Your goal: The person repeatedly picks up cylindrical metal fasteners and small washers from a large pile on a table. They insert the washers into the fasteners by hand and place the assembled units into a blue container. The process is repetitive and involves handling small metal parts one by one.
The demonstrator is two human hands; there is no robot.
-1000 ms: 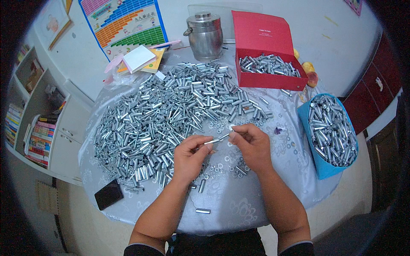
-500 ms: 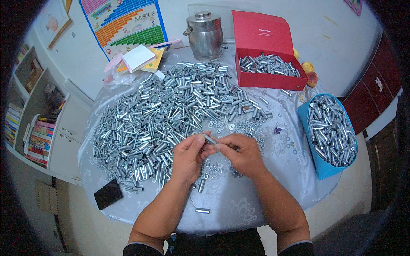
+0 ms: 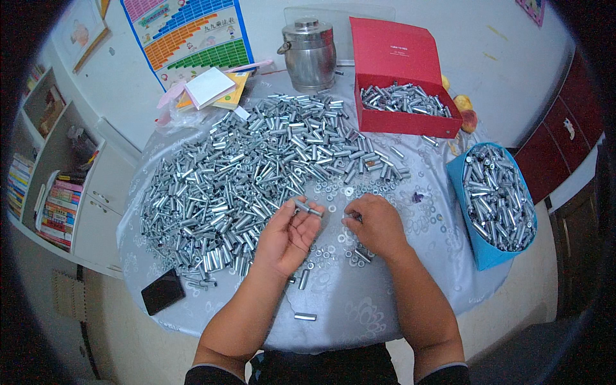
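My left hand (image 3: 286, 239) is turned palm up over the near edge of the metal heap, with a slim silvery bolt-like piece (image 3: 308, 208) held between thumb and fingers. To its right, and apart from it, my right hand (image 3: 378, 224) hangs over scattered washers (image 3: 330, 188) with its fingers curled together; what they hold, if anything, is hidden. A short metal tube (image 3: 362, 256) lies just below the right hand. Beyond and left of my hands spreads a large heap of silvery metal tubes and rods (image 3: 224, 179).
A red box (image 3: 410, 122) and a blue bin (image 3: 478, 237), both holding metal pieces, stand at the right. A steel pot (image 3: 309, 61) and books (image 3: 210, 87) are at the back. A black phone (image 3: 163, 292) lies front left, a loose tube (image 3: 305, 316) near the front edge.
My hands, together at the metal piece before, have moved apart. The left has turned its palm up and kept the bolt-like piece; the right has drawn away to the right, over the washers.
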